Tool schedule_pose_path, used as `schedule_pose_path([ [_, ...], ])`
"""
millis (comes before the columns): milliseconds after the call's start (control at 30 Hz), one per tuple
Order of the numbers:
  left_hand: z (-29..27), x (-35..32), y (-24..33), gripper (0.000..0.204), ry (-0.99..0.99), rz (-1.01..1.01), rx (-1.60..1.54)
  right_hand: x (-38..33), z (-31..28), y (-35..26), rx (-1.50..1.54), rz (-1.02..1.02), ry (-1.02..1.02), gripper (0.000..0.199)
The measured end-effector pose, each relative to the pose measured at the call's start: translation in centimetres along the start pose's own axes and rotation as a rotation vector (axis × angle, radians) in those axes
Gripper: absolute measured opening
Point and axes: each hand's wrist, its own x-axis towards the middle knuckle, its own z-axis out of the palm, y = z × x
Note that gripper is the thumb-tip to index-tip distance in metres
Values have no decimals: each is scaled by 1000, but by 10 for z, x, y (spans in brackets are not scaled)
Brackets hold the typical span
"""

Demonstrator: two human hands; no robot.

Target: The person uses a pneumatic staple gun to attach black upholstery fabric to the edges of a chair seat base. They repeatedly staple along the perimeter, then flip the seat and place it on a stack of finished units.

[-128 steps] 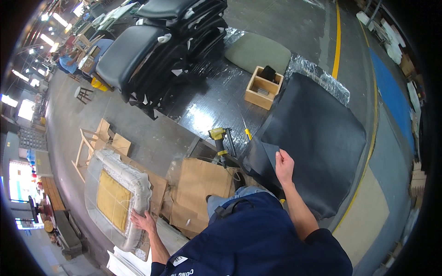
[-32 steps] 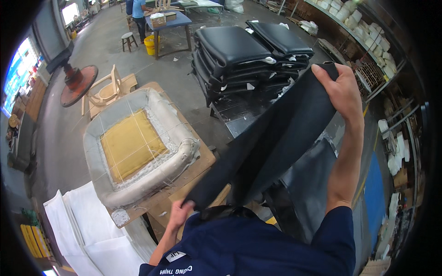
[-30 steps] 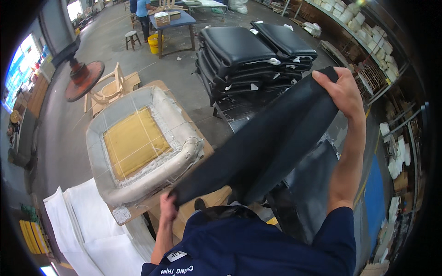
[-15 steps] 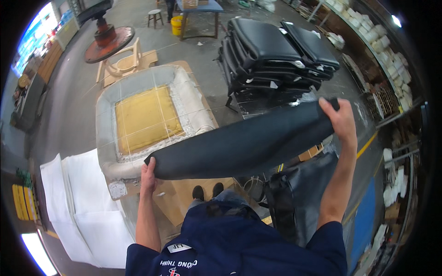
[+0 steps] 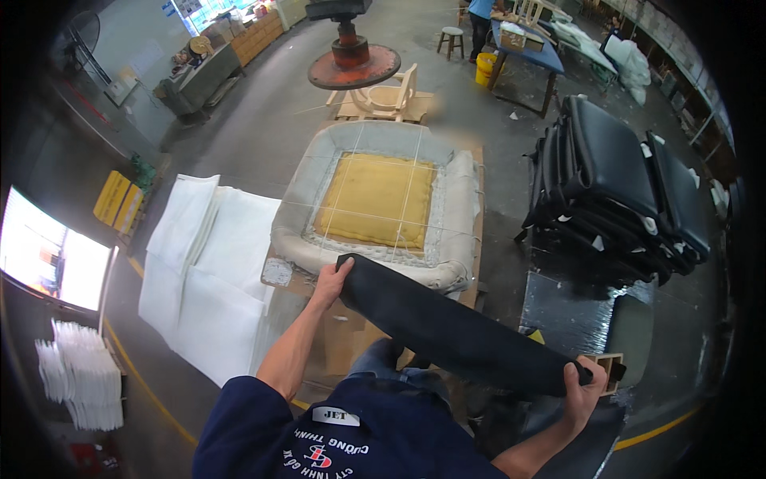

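Note:
A long black strip of leather-like sheet [image 5: 447, 323] stretches between my two hands, sloping down to the right. My left hand [image 5: 328, 286] pinches its upper left corner, close to the near edge of a grey padded frame [image 5: 297, 191]. The other end is gripped in my right hand [image 5: 582, 389], thumb on top, beside a small wooden box [image 5: 612, 374]. A yellow cushioned panel [image 5: 375, 199] lies inside the padded frame, with thin strings crossing over it. The strip hides part of the frame's support and the floor below.
White sheets [image 5: 227, 247] are spread left of the frame. Black padded cushions [image 5: 610, 168] are stacked at the right. Beyond the frame stand a wooden chair frame [image 5: 391, 97] and a red round-based press [image 5: 353, 64]. A person [image 5: 481, 24] stands by a blue table [image 5: 531, 49].
My view has swung to the right-hand side's opposite, toward the left. The strip now slopes down to the right, with my right hand lower and nearer. Both hands keep their hold.

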Motion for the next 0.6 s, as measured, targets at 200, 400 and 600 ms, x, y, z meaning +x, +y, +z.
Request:
schedule_pose_path([
  [200, -69, -60, 56, 30, 295, 123, -27, 21, 28, 14, 159, 127, -37, 46],
  [400, -130, -26, 178, 42, 474, 334, 320, 77, 101, 45, -65, 231, 214, 37],
  [600, -162, 183, 291, 40, 626, 654, 637, 318, 213, -18, -241, -113, 177, 41],
])
